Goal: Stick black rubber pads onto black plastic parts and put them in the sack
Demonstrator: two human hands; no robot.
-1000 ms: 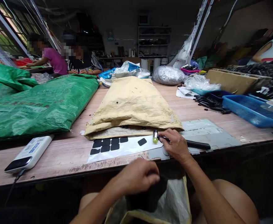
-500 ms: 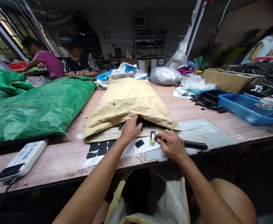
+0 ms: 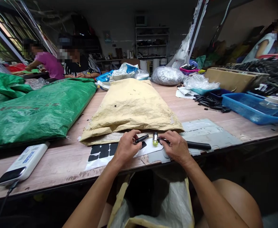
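Note:
My left hand (image 3: 127, 145) pinches a short black pen-like piece (image 3: 141, 138) just in front of the mouth of a yellow woven sack (image 3: 139, 104). To its right, my right hand (image 3: 175, 145) is closed around the shaft of a small hammer (image 3: 198, 145). The hammer's head (image 3: 155, 139), metal with a yellow-green face, points toward the left hand. Beneath the hands lie a white sheet with black patches (image 3: 103, 151) and a grey flat board (image 3: 210, 133).
An open sack (image 3: 177, 202) hangs below the table edge. On the left are a green sack (image 3: 41, 110) and a white power bank (image 3: 22, 164). A blue tray (image 3: 253, 110) and black pens (image 3: 210, 103) lie right. Other people sit behind and at the far right.
My left hand has come out of the yellow sack's mouth toward me, now with a black piece in its fingers. The sack's opening has sagged lower. My right hand and the hammer are nearly unmoved.

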